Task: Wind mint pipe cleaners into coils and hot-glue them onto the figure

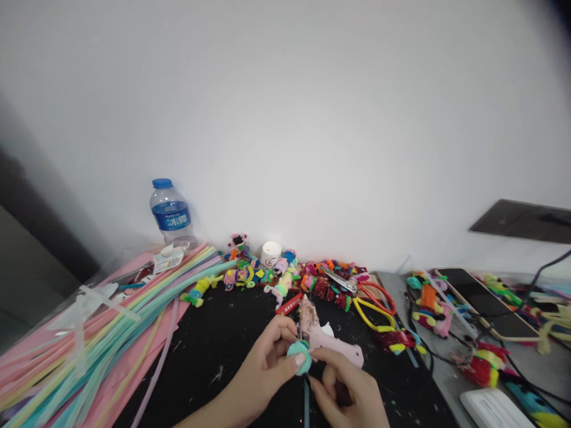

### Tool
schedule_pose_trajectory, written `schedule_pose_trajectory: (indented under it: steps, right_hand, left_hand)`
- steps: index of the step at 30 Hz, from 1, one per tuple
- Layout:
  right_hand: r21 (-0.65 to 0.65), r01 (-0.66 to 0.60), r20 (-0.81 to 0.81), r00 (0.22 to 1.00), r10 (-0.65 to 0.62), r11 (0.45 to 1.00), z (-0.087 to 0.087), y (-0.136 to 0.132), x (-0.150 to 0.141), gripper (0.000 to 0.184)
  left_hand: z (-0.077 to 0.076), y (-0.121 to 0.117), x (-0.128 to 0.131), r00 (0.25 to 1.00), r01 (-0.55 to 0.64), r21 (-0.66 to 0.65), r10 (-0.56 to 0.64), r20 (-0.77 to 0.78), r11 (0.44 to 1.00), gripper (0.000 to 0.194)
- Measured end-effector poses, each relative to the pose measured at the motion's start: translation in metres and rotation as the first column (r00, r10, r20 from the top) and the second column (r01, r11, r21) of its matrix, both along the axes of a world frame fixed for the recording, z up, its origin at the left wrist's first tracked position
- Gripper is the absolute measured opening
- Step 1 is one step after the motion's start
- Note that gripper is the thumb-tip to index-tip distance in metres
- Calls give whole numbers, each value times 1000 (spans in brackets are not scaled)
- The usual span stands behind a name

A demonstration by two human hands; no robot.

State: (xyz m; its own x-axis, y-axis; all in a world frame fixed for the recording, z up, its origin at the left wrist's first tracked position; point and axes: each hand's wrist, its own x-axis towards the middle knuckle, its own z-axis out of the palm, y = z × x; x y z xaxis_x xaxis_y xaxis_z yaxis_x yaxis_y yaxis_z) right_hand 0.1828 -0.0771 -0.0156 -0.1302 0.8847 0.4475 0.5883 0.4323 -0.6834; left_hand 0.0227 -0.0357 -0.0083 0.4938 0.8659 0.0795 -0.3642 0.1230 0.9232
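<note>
The left hand (274, 362), nearly closed, pinched a teal fuzzy ball (298, 358); the right hand (345, 386), half-curled, had a fingertip at its three-o'clock edge. Toward twelve, a red piece (289, 304) bore white lettering (too small to read). Toward ten, the bottle (172, 215) read 冰露.

Left of the left grip (273, 364), the black surface (205, 348) offers open room up to the pipe cleaners (138, 318). Just beyond both grips, the glue gun (341, 349) obstructs; farther out, figures (250, 276) and scissors (351, 286) line the wall side.
</note>
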Motion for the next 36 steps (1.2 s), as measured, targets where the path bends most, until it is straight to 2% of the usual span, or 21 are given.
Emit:
schedule_pose_trajectory:
  steps: [15,25,33,36]
  right_hand:
    - [-43,-11,-18,1000,11,999,0,1,1,26]
    - [-177,-131,53,988,142,975,10,4,5,33]
    - [-153,-152,55,985,162,976,9,4,5,35]
    - [-111,-124,29,991,128,986,8,3,3,36]
  left_hand:
    - [-1,3,-2,1000,6,7,-6,-20,1000,19]
    - [-2,0,-4,995,-19,58,25,-100,998,17]
    - [-2,1,-4,995,11,65,-5,-98,998,17]
    - [0,2,-4,996,9,55,-5,-88,998,17]
